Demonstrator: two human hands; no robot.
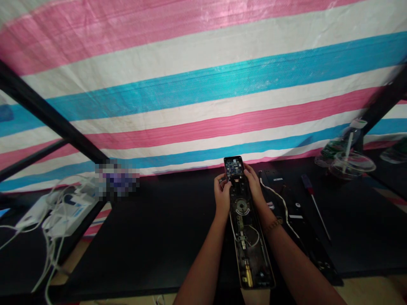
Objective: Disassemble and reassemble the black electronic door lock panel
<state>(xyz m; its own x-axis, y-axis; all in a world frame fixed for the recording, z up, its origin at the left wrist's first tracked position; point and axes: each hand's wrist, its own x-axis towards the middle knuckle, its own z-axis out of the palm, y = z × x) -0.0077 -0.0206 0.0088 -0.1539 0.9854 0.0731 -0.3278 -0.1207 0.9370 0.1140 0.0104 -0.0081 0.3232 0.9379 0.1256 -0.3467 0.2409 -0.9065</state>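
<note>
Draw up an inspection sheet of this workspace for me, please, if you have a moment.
Surface: black table, with items lying on it.
Job's things: open electronic lock housing with a circuit board at its top end; black panel beside it; screwdriver to the right.
Clutter: clear plastic cups with a straw, far right.
Grippers: left hand and right hand both hold the housing's top end.
Cables: white wire across the panel; tangled white cables by white chargers, far left.
Surroundings: pink, white and blue striped tarp; black metal frame.
</note>
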